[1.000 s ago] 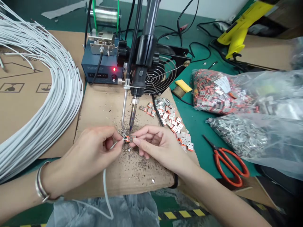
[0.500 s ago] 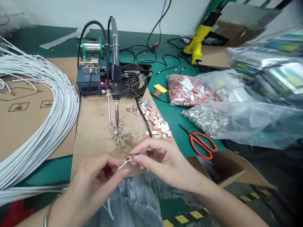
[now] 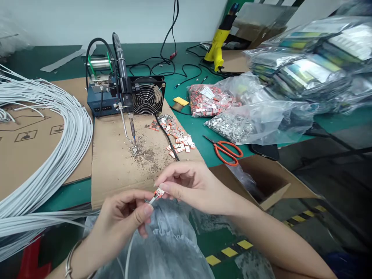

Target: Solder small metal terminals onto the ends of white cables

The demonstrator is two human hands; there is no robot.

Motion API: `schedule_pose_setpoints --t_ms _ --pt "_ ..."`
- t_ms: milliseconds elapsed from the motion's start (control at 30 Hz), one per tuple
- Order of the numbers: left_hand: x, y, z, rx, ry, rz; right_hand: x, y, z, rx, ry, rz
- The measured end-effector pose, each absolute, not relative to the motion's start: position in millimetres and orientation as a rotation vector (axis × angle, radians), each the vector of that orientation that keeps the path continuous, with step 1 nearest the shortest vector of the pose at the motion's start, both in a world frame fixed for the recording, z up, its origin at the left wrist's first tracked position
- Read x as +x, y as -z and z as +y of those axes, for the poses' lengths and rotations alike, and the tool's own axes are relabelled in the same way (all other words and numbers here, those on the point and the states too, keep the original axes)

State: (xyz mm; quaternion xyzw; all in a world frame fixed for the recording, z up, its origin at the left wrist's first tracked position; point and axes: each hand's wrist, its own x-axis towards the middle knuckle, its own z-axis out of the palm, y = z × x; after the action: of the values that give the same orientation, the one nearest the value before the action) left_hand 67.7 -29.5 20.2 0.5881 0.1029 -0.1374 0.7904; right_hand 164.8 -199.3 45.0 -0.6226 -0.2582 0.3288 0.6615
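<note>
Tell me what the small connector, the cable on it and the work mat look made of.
Connector: looks like bright stamped metal on an orange plastic body. Cable: white, smooth, likely plastic-jacketed. Work mat: plain brown cardboard, matte, with a raw cut edge.

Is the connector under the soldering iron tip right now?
No: the connector is pinched between left hand and right hand, well short of the soldering iron tip.

Two bare forearms, no sleeves in sight. Thin silver-toned bangle [image 3: 69,263] worn round the wrist of the left hand [image 3: 122,221], two slim rings lying close together. Nothing worn on the right hand [image 3: 194,188]: no glove, no ring; fingernails short and unpainted.
</note>
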Motion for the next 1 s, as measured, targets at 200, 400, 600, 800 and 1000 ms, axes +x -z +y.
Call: schedule_pose_setpoints --t_ms 200,400,600,800,1000 --pt "60.5 -22.2 -36.0 1.228 0.258 0.23 158.3 -42.3 -201.6 -1.468 -0.618 -0.686" --pt "61.8 -21.1 -35.8 1.203 0.325 0.227 153.3 -45.3 -203.4 -1.518 -0.51 -0.764" --pt "62.8 -17.9 -32.7 1.247 0.414 0.223 151.8 -46.5 -205.1 -1.519 -0.541 -0.724" --pt "71.3 -20.5 -26.8 1.511 0.43 0.191 157.8 -34.6 -201.4 -1.47 -0.726 -0.545" --pt "107.1 -28.4 -5.6 1.883 0.343 0.097 188.0 -17.2 -182.3 -1.466 -0.946 -0.377"
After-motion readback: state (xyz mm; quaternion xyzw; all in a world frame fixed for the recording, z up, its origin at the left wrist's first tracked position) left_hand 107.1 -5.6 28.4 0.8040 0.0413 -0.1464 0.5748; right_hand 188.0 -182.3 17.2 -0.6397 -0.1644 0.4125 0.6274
